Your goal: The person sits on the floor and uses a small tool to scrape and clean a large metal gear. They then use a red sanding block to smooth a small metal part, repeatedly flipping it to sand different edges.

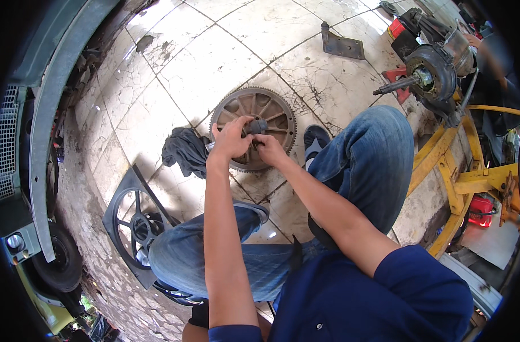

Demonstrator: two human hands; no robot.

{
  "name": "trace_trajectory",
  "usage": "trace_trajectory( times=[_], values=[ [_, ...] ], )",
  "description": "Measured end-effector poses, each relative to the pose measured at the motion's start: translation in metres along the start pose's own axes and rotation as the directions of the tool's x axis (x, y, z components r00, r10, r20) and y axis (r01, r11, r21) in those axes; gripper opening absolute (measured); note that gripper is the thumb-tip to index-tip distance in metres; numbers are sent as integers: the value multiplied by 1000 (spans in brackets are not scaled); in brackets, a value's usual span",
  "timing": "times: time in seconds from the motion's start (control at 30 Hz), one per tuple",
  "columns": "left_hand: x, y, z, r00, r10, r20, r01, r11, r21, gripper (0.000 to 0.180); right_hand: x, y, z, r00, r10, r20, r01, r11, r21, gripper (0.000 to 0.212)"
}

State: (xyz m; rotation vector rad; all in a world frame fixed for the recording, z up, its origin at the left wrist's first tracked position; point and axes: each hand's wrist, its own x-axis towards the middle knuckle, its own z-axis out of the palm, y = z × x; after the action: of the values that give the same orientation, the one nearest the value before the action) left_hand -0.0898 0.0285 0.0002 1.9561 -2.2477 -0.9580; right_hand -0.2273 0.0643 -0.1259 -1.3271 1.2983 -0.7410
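Observation:
A round metal flywheel (282, 130) with a toothed rim and spoke-like ribs lies flat on the tiled floor in front of me. At its middle sits a small dark round part (259, 126). My left hand (232, 139) reaches over the flywheel, its finger and thumb closed about the left side of that part. Just below the part, my right hand (269, 150) has its fingers pinched together; what they hold is hidden. A crumpled black cloth (184, 151) lies against the flywheel's left side, with a shiny metal piece (210, 146) between cloth and left hand.
A black fan shroud (136, 227) leans by my left knee. A dark metal bracket (343, 46) lies far ahead. To the right are an axle hub assembly (428, 74), a yellow steel frame (442, 165) and another person's arm (490, 57). A vehicle bumper (49, 108) borders the left.

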Motion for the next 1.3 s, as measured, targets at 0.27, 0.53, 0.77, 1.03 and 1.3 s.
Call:
trace_trajectory(
  times=[0.27,0.53,0.77,1.03,1.3],
  values=[
    [0,-2,-1,998,-20,63,19,1000,21,53,-3,0,-1,999,-39,-18,37,997,-64,40],
    [1,-2,0,999,-14,36,15,999,-28,50,-8,-13,-4,998,52,-36,-56,993,-107,40],
    [8,2,-4,991,-29,133,32,999,-24,53,3,12,-8,1000,31,-2,-31,997,-69,40],
    [4,-1,-6,993,-30,110,36,998,-47,54,0,20,-3,995,-97,8,98,995,-35,42],
    [0,1,-4,992,-74,102,78,996,-39,53,-4,9,1,993,-113,27,115,990,-75,44]
  ],
)
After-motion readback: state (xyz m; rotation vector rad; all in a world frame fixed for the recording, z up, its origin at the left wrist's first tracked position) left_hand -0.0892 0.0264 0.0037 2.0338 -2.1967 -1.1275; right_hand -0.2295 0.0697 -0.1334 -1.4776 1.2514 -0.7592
